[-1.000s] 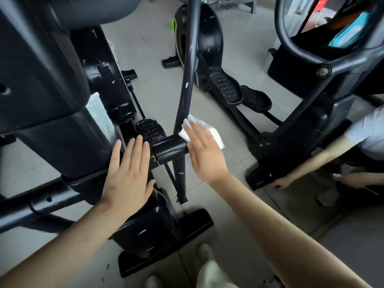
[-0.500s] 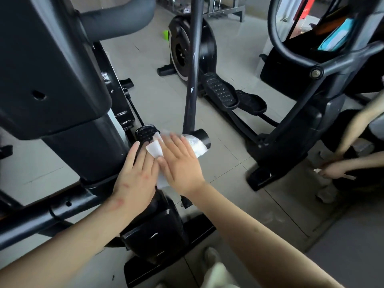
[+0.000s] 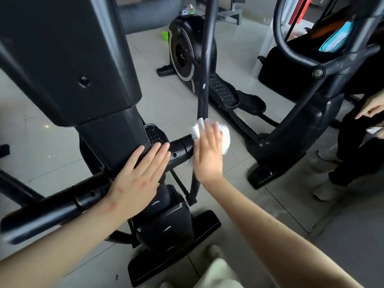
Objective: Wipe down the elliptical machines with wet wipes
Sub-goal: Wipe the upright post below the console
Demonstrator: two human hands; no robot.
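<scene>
Pressing a wet wipe [image 3: 226, 140] on the pivot tube [image 3: 181, 148], right grip [image 3: 207, 154] flat-fingered; left grip [image 3: 139, 179] spread on the column [image 3: 112, 138].

Pale grey tiles cover the floor [image 3: 239, 48] under soft, even light. Along its far edge sit a grey padded roll [image 3: 149, 15], a small green cup [image 3: 165, 35] and a metal frame [image 3: 228, 13].

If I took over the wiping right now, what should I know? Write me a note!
Left hand: flat and open, resting on the near elliptical's column.
Right hand: flat, pressing the wet wipe onto the end of the crossbar tube.
Done: nothing shows which parts are clean.
Left: probably this tube, the upright arm, then the elliptical behind.
</scene>
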